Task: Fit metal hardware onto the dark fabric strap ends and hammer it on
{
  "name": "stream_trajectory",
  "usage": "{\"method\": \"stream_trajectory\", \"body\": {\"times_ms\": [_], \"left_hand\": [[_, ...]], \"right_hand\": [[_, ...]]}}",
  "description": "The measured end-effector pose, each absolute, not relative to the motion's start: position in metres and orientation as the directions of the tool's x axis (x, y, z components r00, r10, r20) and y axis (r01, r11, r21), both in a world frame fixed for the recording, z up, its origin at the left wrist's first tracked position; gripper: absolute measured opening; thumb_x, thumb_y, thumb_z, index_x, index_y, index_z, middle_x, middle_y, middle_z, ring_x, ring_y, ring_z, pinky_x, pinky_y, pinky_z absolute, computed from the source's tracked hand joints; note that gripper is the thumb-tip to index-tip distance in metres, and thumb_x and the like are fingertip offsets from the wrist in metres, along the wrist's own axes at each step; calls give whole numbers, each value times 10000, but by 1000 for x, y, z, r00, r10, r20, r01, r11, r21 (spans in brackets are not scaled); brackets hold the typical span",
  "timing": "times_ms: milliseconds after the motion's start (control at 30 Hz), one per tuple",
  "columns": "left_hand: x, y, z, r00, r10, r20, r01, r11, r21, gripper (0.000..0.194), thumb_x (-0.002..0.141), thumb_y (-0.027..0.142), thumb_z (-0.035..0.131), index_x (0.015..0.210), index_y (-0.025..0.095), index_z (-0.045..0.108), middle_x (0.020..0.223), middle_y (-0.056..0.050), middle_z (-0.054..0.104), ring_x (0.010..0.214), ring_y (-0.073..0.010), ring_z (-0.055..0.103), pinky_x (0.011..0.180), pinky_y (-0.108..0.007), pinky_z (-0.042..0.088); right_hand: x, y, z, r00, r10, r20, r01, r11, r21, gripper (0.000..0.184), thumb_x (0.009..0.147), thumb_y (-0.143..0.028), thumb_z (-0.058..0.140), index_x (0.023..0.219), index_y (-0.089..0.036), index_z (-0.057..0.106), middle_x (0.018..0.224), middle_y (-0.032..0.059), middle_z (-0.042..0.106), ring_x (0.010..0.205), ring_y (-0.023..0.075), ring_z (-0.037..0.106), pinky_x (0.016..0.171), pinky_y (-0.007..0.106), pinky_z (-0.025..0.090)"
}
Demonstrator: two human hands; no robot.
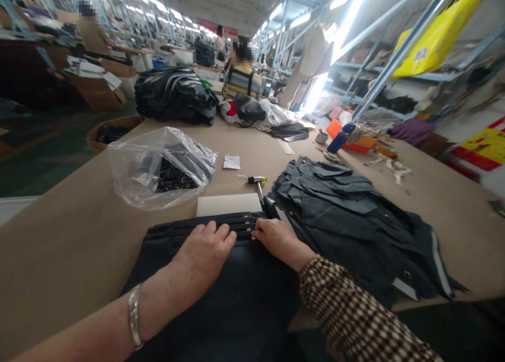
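A stack of dark fabric pieces (236, 288) lies at the table's front edge, its upper edges layered in steps. Small gold-coloured metal fittings (247, 223) line up along those edges. My left hand (205, 251), with a silver bangle at the wrist, rests flat on the stack, fingers spread over the layered edges. Just right of the fittings, my right hand (278, 238) has thumb and fingers closed on the edge of a dark fabric piece, beside one fitting. Its fingertips partly hide what they pinch. A white board (229, 204) sticks out behind the stack.
Right of the stack lies a heap of dark garments (339, 209). Beyond the board are a small hammer (258, 185) and a paper slip (231, 162). A clear plastic bag (158, 167) holds dark pieces. Farther back stand a dark fabric pile (173, 96) and a seated person (242, 78).
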State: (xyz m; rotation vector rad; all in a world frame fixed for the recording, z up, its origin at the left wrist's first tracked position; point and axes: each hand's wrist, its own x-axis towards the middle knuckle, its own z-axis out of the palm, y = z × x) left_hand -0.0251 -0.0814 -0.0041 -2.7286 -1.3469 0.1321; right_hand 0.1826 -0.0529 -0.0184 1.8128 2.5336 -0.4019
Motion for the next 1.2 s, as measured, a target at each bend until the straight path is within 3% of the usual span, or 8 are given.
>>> {"method": "stream_trajectory", "body": {"times_ms": [167, 300, 467, 733, 967, 1200], "left_hand": [[-17, -95, -27, 659, 748, -81, 740, -663, -108, 489, 813, 28, 390, 1240, 186, 567, 1318, -135, 547, 1092, -303, 558, 847, -440, 485], [-19, -98, -29, 652, 753, -85, 746, -658, -102, 527, 799, 0, 372, 1256, 178, 564, 1327, -149, 544, 1091, -309, 562, 849, -459, 489], [-18, -100, -29, 649, 758, -69, 748, -652, -120, 534, 797, -7, 372, 1265, 170, 559, 1340, -154, 535, 1105, -314, 562, 862, -455, 490], [-19, -102, -29, 649, 757, -69, 750, -653, -110, 539, 802, -8, 360, 1271, 176, 552, 1345, -148, 532, 1129, -311, 553, 877, -457, 482], [-19, -103, -28, 647, 760, -58, 754, -650, -97, 528, 792, -4, 378, 1262, 156, 558, 1336, -156, 540, 1124, -319, 558, 874, -458, 486], [-20, -102, -31, 645, 763, -47, 757, -646, -98, 510, 805, 13, 390, 1268, 161, 546, 1343, -148, 532, 1120, -309, 554, 884, -451, 478]], "right_hand": [[224, -52, 10, -310, 950, -44, 947, 305, -101, 203, 950, -220, 410, 1020, -208, 600, 1010, 49, 667, 862, 155, 630, 727, 241, 405], [266, -50, 20, -195, 973, -125, 977, 204, 63, 175, 919, -191, 445, 927, -171, 619, 924, 71, 672, 879, 174, 627, 773, 249, 401], [265, -57, 8, -179, 974, -139, 973, 196, 119, 205, 879, -263, 508, 1000, -121, 594, 1000, 135, 637, 941, 229, 612, 809, 296, 417], [257, -43, 19, -231, 934, -272, 957, 269, 111, 231, 875, -122, 409, 914, -146, 635, 878, 119, 690, 845, 216, 655, 715, 285, 422], [263, -30, 28, -151, 941, -303, 973, 197, 125, 229, 870, -328, 489, 950, -176, 640, 960, 123, 698, 868, 224, 656, 687, 286, 430], [251, -26, 16, -189, 948, -256, 976, 209, 54, 239, 780, -98, 469, 944, -135, 639, 861, 146, 706, 790, 230, 668, 679, 293, 429]]}}
